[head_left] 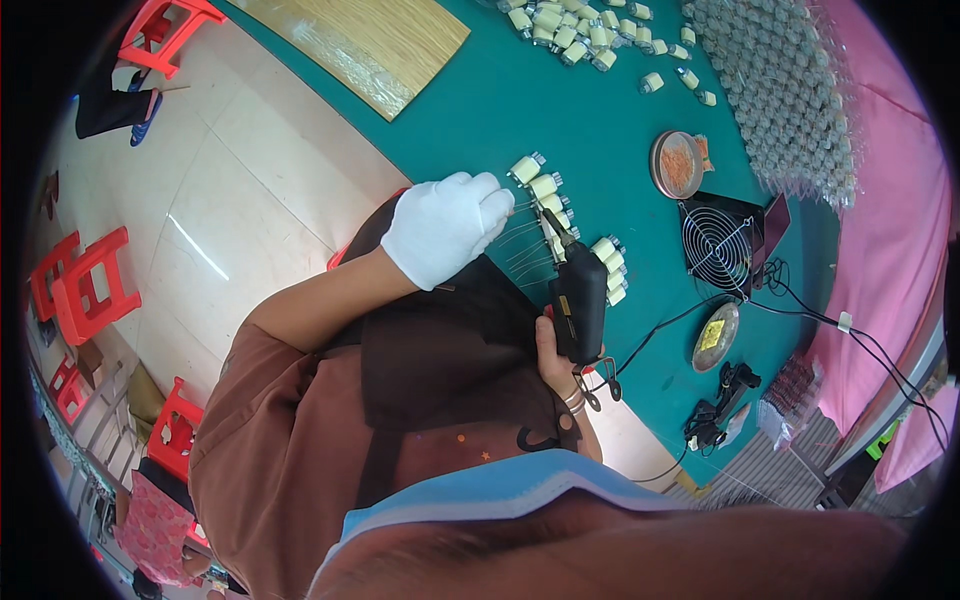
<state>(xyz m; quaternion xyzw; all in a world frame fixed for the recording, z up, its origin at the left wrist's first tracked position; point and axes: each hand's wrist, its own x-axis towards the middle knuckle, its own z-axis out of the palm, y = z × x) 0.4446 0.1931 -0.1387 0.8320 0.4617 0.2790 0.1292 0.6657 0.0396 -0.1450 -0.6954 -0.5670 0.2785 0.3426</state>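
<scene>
My left hand [445,230] wears a white glove; its fingers are curled closed beside a row of small cream connectors [545,186]. What it pinches is hidden by the fingers. Thin wires [520,250] trail from the connectors toward my lap. My bare right hand [552,358] is wrapped round a black gun-shaped hand tool [580,300], its narrow tip pointing at the connectors close to my left fingers. The tool covers part of the row, and most of my right fingers are behind it. More cream connectors [610,268] stand in a short line right of the tool.
A green table mat [620,130] carries a heap of cream connectors [585,30], a wooden board [370,50] and a round dish [677,165] with orange bits. To the right are a black fan [717,245], an oval tin [716,338], cables [800,312] and bubble-like packs [780,100].
</scene>
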